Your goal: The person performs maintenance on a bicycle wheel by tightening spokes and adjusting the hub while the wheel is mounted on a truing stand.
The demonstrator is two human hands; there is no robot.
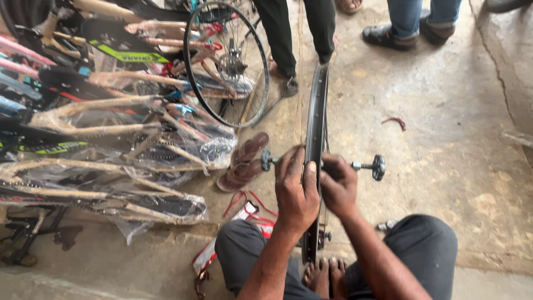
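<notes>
Wheel rim [315, 128] stands upright between the knees, left hand [296, 191] and right hand [337, 186] both clamped round it at the axle [366, 165]. Looks like hub work; next needs steady turning. Sandals [244, 161] just left, bikes [111, 111] beyond.

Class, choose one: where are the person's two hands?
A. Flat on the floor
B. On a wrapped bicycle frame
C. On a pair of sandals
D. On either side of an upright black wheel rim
D: the left hand and right hand grip the black wheel rim standing upright between them.
</notes>
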